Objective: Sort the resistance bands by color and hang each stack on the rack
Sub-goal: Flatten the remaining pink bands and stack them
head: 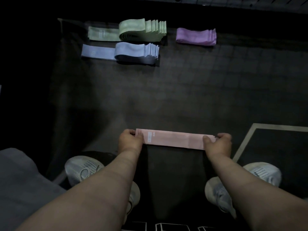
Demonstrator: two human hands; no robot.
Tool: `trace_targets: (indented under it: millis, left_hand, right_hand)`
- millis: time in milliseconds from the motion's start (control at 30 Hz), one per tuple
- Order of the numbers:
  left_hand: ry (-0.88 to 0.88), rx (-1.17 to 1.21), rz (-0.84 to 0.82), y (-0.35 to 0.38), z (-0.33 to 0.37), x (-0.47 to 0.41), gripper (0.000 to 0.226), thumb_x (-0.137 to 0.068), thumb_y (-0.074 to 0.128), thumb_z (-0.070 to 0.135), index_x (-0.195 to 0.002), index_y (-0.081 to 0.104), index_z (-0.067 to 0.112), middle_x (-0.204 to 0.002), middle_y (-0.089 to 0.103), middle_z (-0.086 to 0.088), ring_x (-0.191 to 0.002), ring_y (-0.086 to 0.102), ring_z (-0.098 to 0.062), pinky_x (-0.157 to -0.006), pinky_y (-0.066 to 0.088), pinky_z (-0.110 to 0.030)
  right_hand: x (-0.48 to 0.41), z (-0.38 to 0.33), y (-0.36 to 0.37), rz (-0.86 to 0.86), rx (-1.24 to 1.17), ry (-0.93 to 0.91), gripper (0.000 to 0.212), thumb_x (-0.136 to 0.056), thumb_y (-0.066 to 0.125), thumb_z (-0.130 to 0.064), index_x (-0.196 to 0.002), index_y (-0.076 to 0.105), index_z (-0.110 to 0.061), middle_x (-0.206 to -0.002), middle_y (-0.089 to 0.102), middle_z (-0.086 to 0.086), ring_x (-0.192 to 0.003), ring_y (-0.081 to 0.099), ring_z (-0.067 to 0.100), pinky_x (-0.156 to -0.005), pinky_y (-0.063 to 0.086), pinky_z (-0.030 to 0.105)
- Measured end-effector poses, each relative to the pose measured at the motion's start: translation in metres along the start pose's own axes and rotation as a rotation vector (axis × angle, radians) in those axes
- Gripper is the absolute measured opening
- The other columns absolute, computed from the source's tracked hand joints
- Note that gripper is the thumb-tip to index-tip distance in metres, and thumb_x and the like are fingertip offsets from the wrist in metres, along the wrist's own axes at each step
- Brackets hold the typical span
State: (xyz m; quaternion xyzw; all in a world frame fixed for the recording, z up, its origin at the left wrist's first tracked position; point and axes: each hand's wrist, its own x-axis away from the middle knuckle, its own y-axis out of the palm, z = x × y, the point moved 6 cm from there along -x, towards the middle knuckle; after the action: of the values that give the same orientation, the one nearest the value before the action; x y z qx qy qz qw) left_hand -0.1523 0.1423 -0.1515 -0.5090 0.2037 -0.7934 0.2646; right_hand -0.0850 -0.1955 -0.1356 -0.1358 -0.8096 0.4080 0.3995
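Head camera, from my remote seat: I see the thumb (139,135) of the left hand (130,139) pressed on top of the pink band (173,139) at its left end, with the other fingers curled under the edge. The right hand (218,142) pinches the band's right end the same way, thumb on top and fingers wrapped behind. Between the two grips the band is stretched flat and level, above the dark floor (166,97), with a small white label near its left end. Both bare forearms reach in from the bottom of the frame, crossing over a pair of pale trainers (83,169).

Well beyond the hands, three sorted piles lie on the floor. I make out a green stack (141,30) at the far left, with one green band (103,33) lying flat beside it. A blue stack (133,53) sits just in front of it, again with a flat blue band (98,51) on its left. A purple stack (195,36) lies apart to the right. A pale line (245,140) marks the floor near the right hand, and something grey (20,180) fills the lower left corner.
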Motion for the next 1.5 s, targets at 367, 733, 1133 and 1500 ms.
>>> trace_targets:
  millis: [367,733,1133,1500]
  left_hand:
    - [0.018,-0.080,-0.005,-0.005,0.006,-0.004,0.011,-0.088,0.070,0.028,-0.091,0.064,0.020,-0.102,0.071,-0.007,-0.098,0.067,-0.027,-0.086,0.051,-0.029]
    - [0.049,-0.111,-0.074,0.003,0.006,0.001,0.017,-0.087,0.070,0.025,-0.096,0.059,0.015,-0.113,0.063,-0.010,-0.096,0.063,-0.026,-0.087,0.050,-0.028]
    - [-0.063,0.262,-0.100,-0.006,-0.005,-0.008,0.014,-0.089,0.075,0.014,-0.102,0.071,0.012,-0.094,0.073,-0.007,-0.079,0.067,-0.017,-0.076,0.055,-0.030]
    - [0.056,0.210,-0.034,-0.015,0.032,0.026,0.005,-0.082,0.073,0.016,-0.085,0.070,0.017,-0.077,0.068,0.003,-0.068,0.062,-0.011,-0.071,0.050,-0.024]
  right_hand:
    - [-0.015,0.009,0.004,-0.273,0.036,0.078,0.027,-0.078,0.080,-0.012,-0.101,0.067,-0.013,-0.101,0.072,0.008,-0.091,0.069,0.023,-0.087,0.058,0.040]
    - [-0.014,0.007,-0.008,-0.310,0.017,0.038,0.018,-0.077,0.081,-0.015,-0.089,0.069,-0.019,-0.087,0.072,0.009,-0.084,0.070,0.029,-0.083,0.060,0.047]
    - [-0.017,-0.007,-0.007,-0.514,-0.056,0.115,0.024,-0.083,0.081,-0.010,-0.102,0.069,-0.002,-0.099,0.072,0.017,-0.082,0.066,0.025,-0.069,0.056,0.034]
    - [0.013,-0.042,-0.026,-0.420,-0.064,0.063,0.014,-0.082,0.077,-0.007,-0.093,0.069,-0.004,-0.080,0.066,0.015,-0.067,0.060,0.025,-0.056,0.047,0.031]
